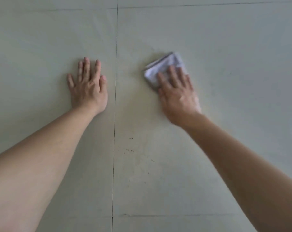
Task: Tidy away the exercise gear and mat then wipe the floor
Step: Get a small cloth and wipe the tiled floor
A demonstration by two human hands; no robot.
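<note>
The folded white cloth with a grey hem is lying on the pale tiled floor, at about 1 o'clock from the middle of the view. The right hand is pressing flat on its near half, fingers straight rather than curled round it. The left hand is resting spread and released on the floor at 10 o'clock, across the dark grout line from the cloth.

Dark specks of grit are lying at 6 o'clock, well apart from the cloth, so a stroke running only far out risks missing them. The unpinched cloth may also be slipping or unfolding under the palm.

The right hand is looking blurred. No gear or mat is showing, and whether the cloth is damp cannot be told.
</note>
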